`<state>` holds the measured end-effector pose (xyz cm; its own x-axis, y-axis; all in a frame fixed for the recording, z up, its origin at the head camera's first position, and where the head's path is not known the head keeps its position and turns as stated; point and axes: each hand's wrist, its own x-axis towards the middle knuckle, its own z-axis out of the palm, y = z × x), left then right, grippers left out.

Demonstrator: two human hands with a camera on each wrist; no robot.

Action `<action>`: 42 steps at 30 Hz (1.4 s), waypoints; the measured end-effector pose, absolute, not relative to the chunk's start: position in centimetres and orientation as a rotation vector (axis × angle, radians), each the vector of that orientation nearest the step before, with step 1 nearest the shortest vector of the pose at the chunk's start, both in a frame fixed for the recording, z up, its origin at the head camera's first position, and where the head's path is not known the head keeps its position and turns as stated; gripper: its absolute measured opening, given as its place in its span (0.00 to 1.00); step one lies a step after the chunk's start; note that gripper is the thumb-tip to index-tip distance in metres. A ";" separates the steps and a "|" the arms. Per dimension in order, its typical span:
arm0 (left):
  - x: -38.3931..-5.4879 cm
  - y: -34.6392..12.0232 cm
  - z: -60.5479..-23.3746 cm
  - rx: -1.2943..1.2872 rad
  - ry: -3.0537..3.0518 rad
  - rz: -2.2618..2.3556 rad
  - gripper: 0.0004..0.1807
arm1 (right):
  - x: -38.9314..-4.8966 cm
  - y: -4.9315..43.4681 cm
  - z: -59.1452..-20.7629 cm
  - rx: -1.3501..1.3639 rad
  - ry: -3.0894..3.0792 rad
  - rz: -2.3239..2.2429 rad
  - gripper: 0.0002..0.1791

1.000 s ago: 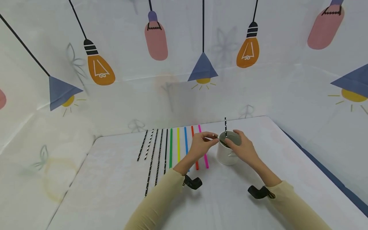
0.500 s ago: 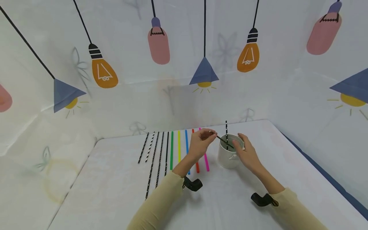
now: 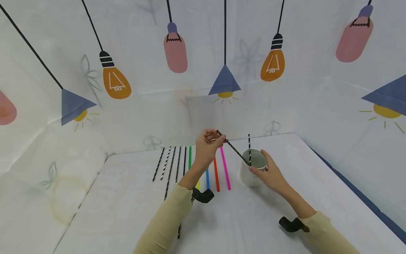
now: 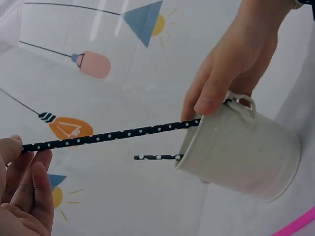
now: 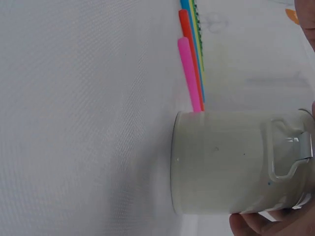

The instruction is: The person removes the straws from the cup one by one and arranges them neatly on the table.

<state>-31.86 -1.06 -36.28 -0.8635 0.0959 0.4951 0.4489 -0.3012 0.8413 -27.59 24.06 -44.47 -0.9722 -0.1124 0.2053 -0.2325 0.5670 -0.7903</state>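
Note:
My left hand pinches the upper end of a black straw with white dots between thumb and fingers. That straw slants down into a small off-white pail, its lower end hidden inside the mouth. A second dotted black straw stands nearly upright in the pail. At the pail's right side, my right hand grips the rim, thumb in front and fingers behind. The left wrist view shows both straws poking out of the pail and the right thumb beside its wire loop.
Left of the pail lies a row of straws: several black-and-white patterned ones, then green, yellow, blue, red and pink. My left forearm crosses over part of the row. A white wall with printed lamps stands behind the table.
My left hand has moved up and left, drawing much of the held straw out of the pail. The right hand's thumb has shifted from inside the mouth to the near rim.

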 end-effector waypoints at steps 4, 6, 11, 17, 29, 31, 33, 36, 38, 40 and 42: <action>-32.0 -2.5 -36.1 -0.678 -1.658 -2.196 0.09 | -27.6 24.1 -44.6 0.312 -2.674 1.348 0.52; -32.0 -3.3 -35.9 -0.671 -1.676 -2.148 0.08 | -27.6 24.2 -44.6 0.312 -2.676 1.335 0.52; -31.7 -5.1 -35.9 -0.653 -1.814 -2.018 0.08 | -27.8 24.3 -44.5 0.307 -2.675 1.308 0.51; -31.4 -7.7 -36.7 -0.659 -1.924 -1.965 0.11 | -27.7 24.4 -44.6 0.316 -2.677 1.287 0.51; -28.1 -12.8 -37.2 -0.558 -2.275 -1.881 0.11 | -27.7 24.2 -44.3 0.321 -2.648 1.314 0.50; -28.0 -13.7 -37.6 -0.557 -2.336 -1.843 0.12 | -27.6 24.1 -44.3 0.321 -2.644 1.317 0.50; -27.8 -14.6 -38.0 -0.553 -2.392 -1.796 0.13 | -27.7 24.0 -44.4 0.324 -2.641 1.322 0.50; -27.5 -15.9 -38.5 -0.531 -2.466 -1.732 0.14 | -27.8 23.9 -44.4 0.328 -2.634 1.327 0.51; -27.6 -16.8 -39.1 -0.509 -2.509 -1.696 0.14 | -27.9 23.9 -44.4 0.329 -2.627 1.333 0.51; -27.8 -17.9 -40.2 -0.487 -2.539 -1.681 0.14 | -27.9 23.8 -44.7 0.326 -2.631 1.330 0.51; -28.0 -18.9 -41.4 -0.471 -2.562 -1.678 0.15 | -27.7 23.8 -45.0 0.317 -2.635 1.332 0.51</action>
<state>-28.04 -18.92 -41.39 -0.9529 0.2279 0.2003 0.2747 0.3676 0.8885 -27.75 23.81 -44.99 -0.9626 -0.1114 0.2469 -0.2649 0.5782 -0.7717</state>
